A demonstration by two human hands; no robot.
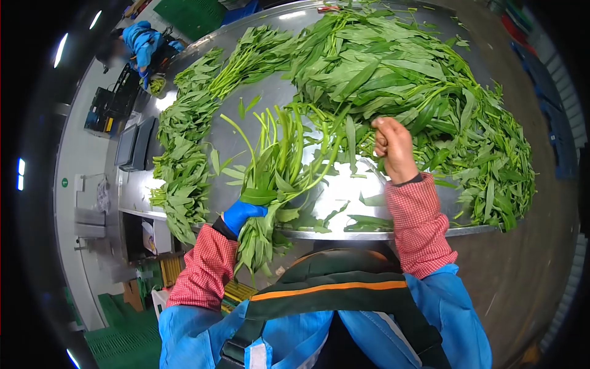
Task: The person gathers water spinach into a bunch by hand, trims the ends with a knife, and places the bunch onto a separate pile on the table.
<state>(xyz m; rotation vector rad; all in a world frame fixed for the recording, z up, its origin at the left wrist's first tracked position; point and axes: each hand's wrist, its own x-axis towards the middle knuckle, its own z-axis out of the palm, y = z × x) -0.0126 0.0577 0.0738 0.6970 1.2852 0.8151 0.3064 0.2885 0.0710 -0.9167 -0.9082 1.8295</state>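
Note:
In a blue glove, my left hand (243, 215) is closed around a bunch of water spinach (279, 163) at the table's near edge. Its pale green stems point away from me, and its leafy ends hang below the hand. My bare right hand (394, 146) is raised over the front of a large heap of water spinach (381, 67), its fingers curled together. Whether anything is pinched in those fingers I cannot make out. Loose leaves (369, 222) lie on the metal table (236, 114) between my hands.
A row of water spinach bunches (187, 144) curves along the table's left side. Grey trays (136, 144) stand beyond it. At the far left, a person in blue (142, 46) bends at the table. Green crates (126, 332) are below left.

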